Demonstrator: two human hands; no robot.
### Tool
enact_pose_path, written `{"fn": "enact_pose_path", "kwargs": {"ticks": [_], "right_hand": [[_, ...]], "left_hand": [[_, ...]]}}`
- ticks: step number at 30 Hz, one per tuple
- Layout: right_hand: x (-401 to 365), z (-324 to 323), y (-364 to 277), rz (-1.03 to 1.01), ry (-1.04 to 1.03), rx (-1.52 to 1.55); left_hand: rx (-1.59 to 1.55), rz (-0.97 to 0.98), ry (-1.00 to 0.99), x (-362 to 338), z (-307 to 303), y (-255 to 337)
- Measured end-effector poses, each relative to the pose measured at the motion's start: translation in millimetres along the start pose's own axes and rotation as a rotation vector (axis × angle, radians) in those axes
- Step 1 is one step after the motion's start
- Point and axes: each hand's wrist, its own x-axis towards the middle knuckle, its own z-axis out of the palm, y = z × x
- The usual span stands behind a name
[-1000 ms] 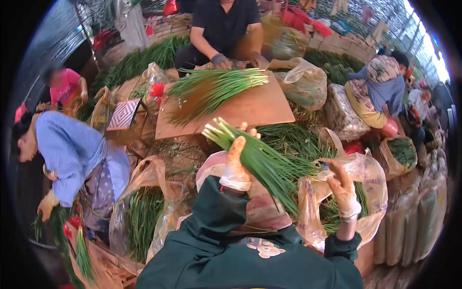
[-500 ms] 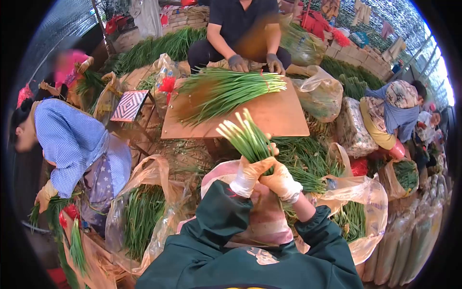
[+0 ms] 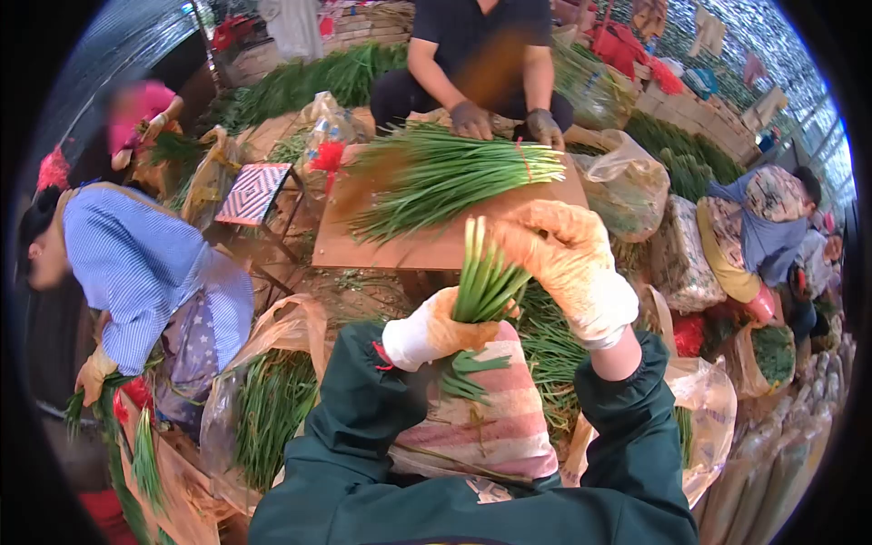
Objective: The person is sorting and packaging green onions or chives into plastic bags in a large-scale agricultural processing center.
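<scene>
My gloved left hand (image 3: 447, 329) is wrapped round a small bunch of green chives (image 3: 490, 283), pale ends up and leaf tips hanging below the fist over my lap. Close to the pale ends, my gloved right hand (image 3: 568, 262) is raised with its fingers bent and pinched together. It hides part of the bunch, and what lies between its fingertips is hidden. Beyond it, on a low wooden table (image 3: 381, 255), lies a large bundle of chives (image 3: 445, 173) tied with a red band. Both gloved hands of the person opposite touch this bundle.
Striped cloth (image 3: 518, 400) covers my lap. Open plastic bags of chives stand at my left (image 3: 272, 409) and right (image 3: 699, 391). A woven-top stool (image 3: 254, 195) is left of the table. A person in a blue checked top (image 3: 136, 263) bends at the left; another person (image 3: 767, 218) is at the right.
My hands were together round the bunch; now the right has come off the lower part and risen to the pale ends. The bunch has turned more upright in my left hand.
</scene>
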Motion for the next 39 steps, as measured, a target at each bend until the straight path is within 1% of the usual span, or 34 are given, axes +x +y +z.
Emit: {"fn": "enact_pose_path", "kwargs": {"ticks": [1,3,4,5,6,7,8,9,10,11,13,15,16,18,19,21,24,25,27,29,30,31,32,33,34,35,36,37,39], "right_hand": [[6,5,7,-0.062,0.089,-0.251],[17,3,22,-0.316,0.330,0.159],[21,-6,30,-0.336,0.508,0.181],[24,-19,39,-0.349,0.691,0.201],[17,-29,47,-0.331,0.689,0.269],[3,-38,57,-0.312,0.692,0.334],[-12,-48,76,-0.257,0.665,0.262],[-29,-54,98,-0.203,0.636,0.192],[-45,-55,114,-0.093,0.609,0.138],[-63,-55,128,0.021,0.578,0.083],[-95,-57,163,0.152,0.574,0.069],[-126,-56,187,0.284,0.633,0.116],[-138,-56,194,0.288,0.633,0.120],[-158,-57,202,0.324,0.684,0.230],[-163,-58,204,0.335,0.687,0.232],[-177,-58,206,0.327,0.784,0.273],[-199,-69,214,0.336,0.818,0.228],[-202,-70,209,0.347,0.832,0.195],[-209,-71,206,0.400,0.877,0.137],[-226,-78,215,0.477,0.907,0.126],[-236,-71,220,0.426,0.857,0.035],[-244,-67,200,0.431,0.618,-0.477],[-251,-63,180,0.358,0.443,-0.996],[-266,-49,184,0.422,0.556,-0.576],[-281,-36,187,0.449,0.712,-0.163],[-295,-30,176,0.625,0.705,0.188],[-308,-22,175,0.669,0.728,0.250],[-323,-14,177,0.708,0.767,0.240],[-354,-8,181,0.801,0.871,0.174]], "left_hand": [[0.004,0.007,0.024,-5,-6,3],[0.037,-0.072,0.038,-14,-22,15],[0.018,-0.029,0.148,-23,-26,25],[0.075,-0.083,0.196,-34,-43,33],[0.108,-0.124,0.301,-46,-54,45],[0.065,-0.116,0.369,-59,-76,45],[0.090,-0.103,0.500,-70,-100,41],[0.054,-0.111,0.565,-77,-137,26],[-0.055,-0.164,0.617,-81,-178,8],[-0.013,-0.228,0.667,-83,-209,-4],[-0.012,-0.235,0.675,-75,-273,-34],[0.025,-0.274,0.750,-49,-288,-27],[0.127,-0.383,0.711,-36,-308,-25],[0.336,-0.322,0.593,-4,-360,-30],[0.246,-0.369,0.604,13,-368,-29],[0.124,-0.397,0.677,36,-328,-2],[0.154,-0.437,0.645,72,-301,4],[0.210,-0.446,0.624,78,-300,1],[0.368,-0.451,0.595,65,-298,-6],[0.616,-0.433,0.562,44,-300,-16],[0.801,-0.407,0.538,23,-313,-13],[0.930,-0.363,0.506,17,-319,-12],[1.019,-0.308,0.522,-6,-331,-2],[1.109,-0.240,0.503,2,-332,-4],[1.166,-0.136,0.524,7,-323,2],[1.174,-0.042,0.544,5,-313,8],[1.152,0.062,0.561,9,-280,9],[1.108,0.160,0.561,14,-243,4],[0.938,0.336,0.515,18,-135,-14]]}}
